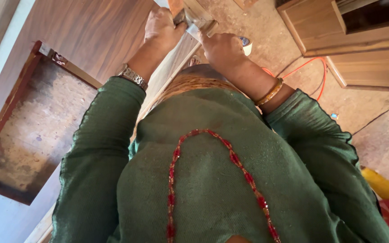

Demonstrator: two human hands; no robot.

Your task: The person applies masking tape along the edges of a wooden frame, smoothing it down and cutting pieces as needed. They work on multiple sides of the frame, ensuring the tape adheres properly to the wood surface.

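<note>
Both hands (pixel 160 24) (pixel 221 49) grip a wooden piece (pixel 196 18) against the panel (pixel 91 31).

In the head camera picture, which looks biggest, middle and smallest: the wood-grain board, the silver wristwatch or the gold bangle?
1. Brown wood-grain board, by far the largest.
2. Silver metal wristwatch and gold bangle look about alike; too close to rank.

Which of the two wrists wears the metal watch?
The left wrist: a silver watch sits above the left hand. The wrist of the right hand has a golden bangle instead.
</note>
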